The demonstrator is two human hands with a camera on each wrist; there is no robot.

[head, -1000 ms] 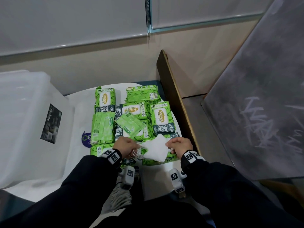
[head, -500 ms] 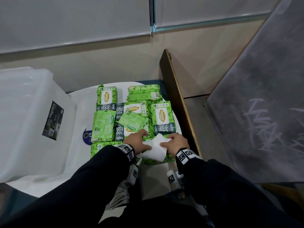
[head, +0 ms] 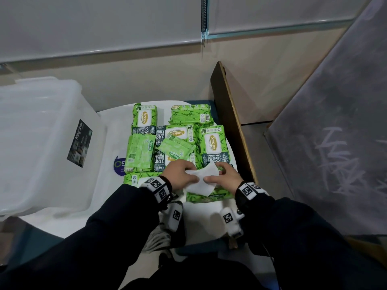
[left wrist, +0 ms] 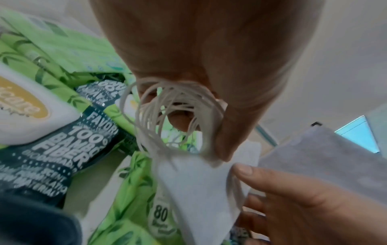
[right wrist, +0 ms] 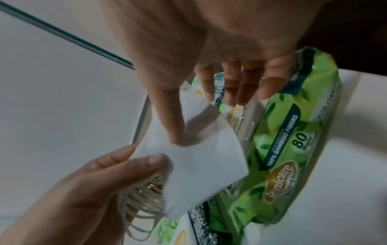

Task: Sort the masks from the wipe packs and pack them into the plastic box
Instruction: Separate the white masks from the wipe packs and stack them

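While hands pinch masks (Sanicare).

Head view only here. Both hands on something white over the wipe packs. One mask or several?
Observer: Several, judging by the left wrist view: a thick bunch of ear loops hangs from the masks under the left hand.
Operator: Left grip on loops or fabric?
Observer: Fabric. The right wrist view shows its thumb pinching the masks' edge, with the loops hanging below.
Operator: Right hand?
Observer: The right hand has its thumb on top and fingers beneath, above a wipe pack.
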